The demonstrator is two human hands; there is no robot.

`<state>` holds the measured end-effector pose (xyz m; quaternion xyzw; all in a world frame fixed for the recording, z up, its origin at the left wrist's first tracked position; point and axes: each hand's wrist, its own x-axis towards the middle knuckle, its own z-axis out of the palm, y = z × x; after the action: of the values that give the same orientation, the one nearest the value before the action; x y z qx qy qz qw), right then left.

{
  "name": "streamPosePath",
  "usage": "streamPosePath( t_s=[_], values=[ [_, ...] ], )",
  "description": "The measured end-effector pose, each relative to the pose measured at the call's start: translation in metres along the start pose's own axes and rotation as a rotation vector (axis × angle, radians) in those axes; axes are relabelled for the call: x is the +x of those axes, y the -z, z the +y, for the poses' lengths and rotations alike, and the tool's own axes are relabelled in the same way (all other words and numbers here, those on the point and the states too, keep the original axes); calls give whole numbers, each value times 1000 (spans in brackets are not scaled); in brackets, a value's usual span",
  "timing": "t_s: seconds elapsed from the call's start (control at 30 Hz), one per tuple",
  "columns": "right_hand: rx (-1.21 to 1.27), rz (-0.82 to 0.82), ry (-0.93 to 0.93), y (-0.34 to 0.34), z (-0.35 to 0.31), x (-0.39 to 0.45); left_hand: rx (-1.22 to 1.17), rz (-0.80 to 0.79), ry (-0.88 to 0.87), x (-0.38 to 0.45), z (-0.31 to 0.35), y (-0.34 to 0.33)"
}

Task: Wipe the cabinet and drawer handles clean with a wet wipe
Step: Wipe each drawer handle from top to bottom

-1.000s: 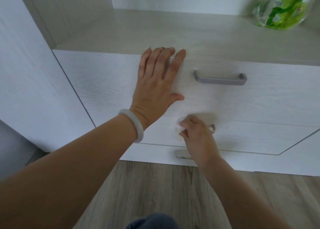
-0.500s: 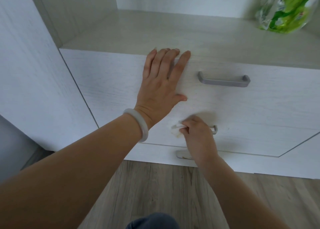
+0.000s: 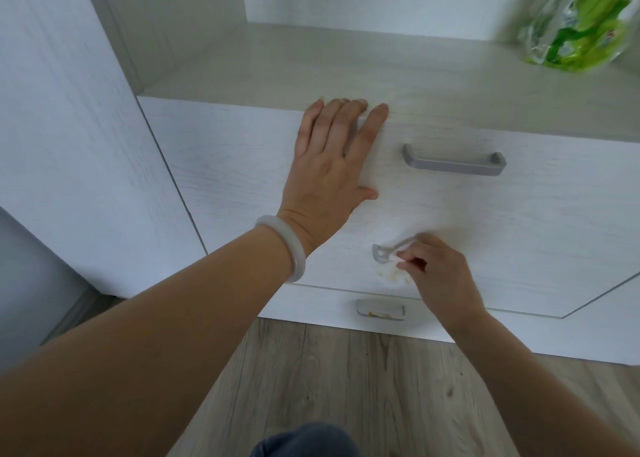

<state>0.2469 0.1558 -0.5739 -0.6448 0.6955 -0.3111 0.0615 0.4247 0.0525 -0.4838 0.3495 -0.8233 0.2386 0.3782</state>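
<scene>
Right hand (image 3: 438, 269) is pinching a crumpled wet wipe (image 3: 393, 273) between thumb and fingertips, pressing it against the left end of the middle drawer handle (image 3: 382, 253); the wad is sitting just below and beside that end, on the drawer front. Left hand (image 3: 334, 166) is lying flat, fingers straight, bracing the top drawer front (image 3: 225, 166) with fingertips reaching its upper edge. Likely risks: the small wad is covering little of the bar, so the far end, hidden behind the right hand, may be getting missed; a pull along the bar could slide the drawer open if the bracing palm is easing off; the wipe could slip from the pinch. Long axis of the middle handle is running horizontally, left to right, parallel to the upper drawer handle (image 3: 453, 164) and the lowest handle (image 3: 380, 309). A green plastic pack (image 3: 575, 24) is resting on the shelf (image 3: 381, 69), well apart.
</scene>
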Motion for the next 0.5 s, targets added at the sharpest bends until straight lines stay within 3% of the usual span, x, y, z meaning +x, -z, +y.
streamPosePath(
  t_s=[0.3,0.5],
  values=[
    [-77,-44,-54,-25,-29,10,12,9,2,0,-2,-1],
    [-46,-31,-66,14,14,-3,-11,5,-6,0,-3,-2]
  ],
)
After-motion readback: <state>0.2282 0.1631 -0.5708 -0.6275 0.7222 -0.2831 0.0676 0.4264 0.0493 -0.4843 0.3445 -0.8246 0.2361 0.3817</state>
